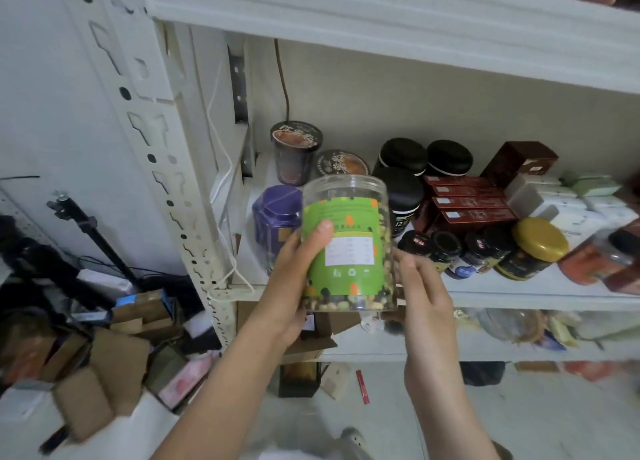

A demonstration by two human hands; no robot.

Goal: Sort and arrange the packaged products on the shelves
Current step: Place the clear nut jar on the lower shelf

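Clear plastic jar, green label, nuts inside, is held up in front of the shelf at its near left end. The left hand wraps it with the thumb on the label, likely to check it before placing. The right hand has straight fingers at the jar's right side, probably steadying it.

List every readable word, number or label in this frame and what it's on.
"12": pale band on the black-lidded jar.
Too blurred to read: white panel on the green-labelled jar.
Too blurred: characters on the brown cup; tags on the red boxes.
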